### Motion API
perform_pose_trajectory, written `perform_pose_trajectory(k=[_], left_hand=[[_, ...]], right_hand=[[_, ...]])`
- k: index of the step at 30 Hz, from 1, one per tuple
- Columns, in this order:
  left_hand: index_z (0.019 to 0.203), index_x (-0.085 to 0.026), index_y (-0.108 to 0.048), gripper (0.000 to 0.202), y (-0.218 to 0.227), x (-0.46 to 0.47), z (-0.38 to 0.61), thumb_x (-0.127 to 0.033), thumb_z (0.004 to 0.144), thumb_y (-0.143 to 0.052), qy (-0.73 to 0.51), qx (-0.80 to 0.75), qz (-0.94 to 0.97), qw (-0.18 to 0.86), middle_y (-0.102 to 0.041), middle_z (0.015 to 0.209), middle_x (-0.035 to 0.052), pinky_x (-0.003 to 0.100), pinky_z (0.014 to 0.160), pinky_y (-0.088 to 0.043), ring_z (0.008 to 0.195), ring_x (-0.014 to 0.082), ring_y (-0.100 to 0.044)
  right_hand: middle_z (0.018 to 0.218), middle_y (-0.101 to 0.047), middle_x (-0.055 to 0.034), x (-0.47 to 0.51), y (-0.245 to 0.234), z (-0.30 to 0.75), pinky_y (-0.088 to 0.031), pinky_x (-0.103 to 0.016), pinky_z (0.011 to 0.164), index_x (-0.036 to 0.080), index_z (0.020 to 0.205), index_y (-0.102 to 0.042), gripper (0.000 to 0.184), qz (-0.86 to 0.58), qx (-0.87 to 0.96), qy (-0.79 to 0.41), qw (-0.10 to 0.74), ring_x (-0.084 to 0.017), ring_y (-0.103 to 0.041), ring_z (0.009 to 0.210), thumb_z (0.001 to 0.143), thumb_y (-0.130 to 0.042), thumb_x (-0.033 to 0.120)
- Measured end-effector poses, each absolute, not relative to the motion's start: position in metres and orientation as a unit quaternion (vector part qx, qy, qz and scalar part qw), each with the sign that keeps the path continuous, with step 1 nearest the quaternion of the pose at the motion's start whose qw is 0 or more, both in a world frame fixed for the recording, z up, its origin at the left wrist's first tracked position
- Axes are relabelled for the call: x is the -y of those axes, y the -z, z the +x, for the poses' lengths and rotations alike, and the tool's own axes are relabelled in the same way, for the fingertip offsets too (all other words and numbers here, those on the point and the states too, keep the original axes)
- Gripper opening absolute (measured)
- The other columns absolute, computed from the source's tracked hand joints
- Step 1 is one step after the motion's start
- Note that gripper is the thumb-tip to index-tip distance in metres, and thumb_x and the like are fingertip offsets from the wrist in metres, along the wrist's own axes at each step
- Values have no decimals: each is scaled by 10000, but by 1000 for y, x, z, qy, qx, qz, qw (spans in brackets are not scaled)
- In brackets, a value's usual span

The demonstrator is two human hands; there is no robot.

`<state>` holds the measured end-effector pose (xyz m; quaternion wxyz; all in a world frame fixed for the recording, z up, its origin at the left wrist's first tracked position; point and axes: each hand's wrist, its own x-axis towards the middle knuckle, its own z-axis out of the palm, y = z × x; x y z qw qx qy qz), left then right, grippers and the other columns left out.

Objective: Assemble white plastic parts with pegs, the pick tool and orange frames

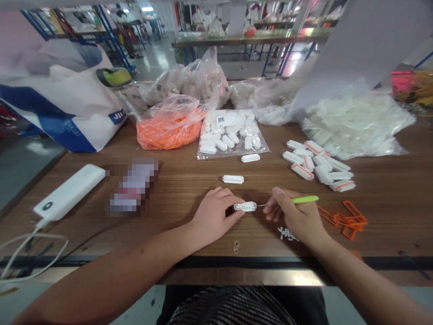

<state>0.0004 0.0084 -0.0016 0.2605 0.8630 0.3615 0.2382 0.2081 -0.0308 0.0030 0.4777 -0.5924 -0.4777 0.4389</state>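
Left hand (216, 217) clamps a white plastic tag (244, 206), holding it steady.
Right hand (293, 214) pinches a green-handled pick (305, 199), its thin tip meeting the tag's end.

The left hand (214, 216) lies palm down, its fingers (228, 198) curled rightward and closed in a grip. The right hand (292, 216) turns on its side, the thumb (278, 192) pressed toward the curled fingers in a pinch. The bare left forearm (101, 280) and right forearm (365, 280) angle inward from the lower corners, bringing both hands near each other.
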Motion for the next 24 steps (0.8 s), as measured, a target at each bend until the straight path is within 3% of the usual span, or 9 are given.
perform_pose_trajectory(k=[6,14,24], left_hand=[[1011,-224,-693,149,1,-7,1,-269,883,-632,-240,-360,862,263,-666,891,19,387,822,-428,861,202,-576],[1003,-218,-693,143,1,-8,1,-269,887,-628,-253,-354,861,263,-661,852,15,376,798,-422,839,197,-579],[1010,-219,-697,156,3,-9,0,-283,884,-630,-239,-357,865,257,-663,868,22,382,795,-424,834,201,-568]], right_hand=[[519,-655,-58,32,-5,208,-455,-199,371,159,578,-623,547,-589,517,-419,457,-122,-603,402,861,-527,617],[552,-655,-15,37,-12,211,-487,-201,494,178,642,-630,418,-531,689,-295,395,-102,-622,472,966,-467,386],[525,-659,-53,29,-7,210,-443,-184,366,157,577,-613,558,-583,487,-456,464,-109,-590,392,806,-571,665]])
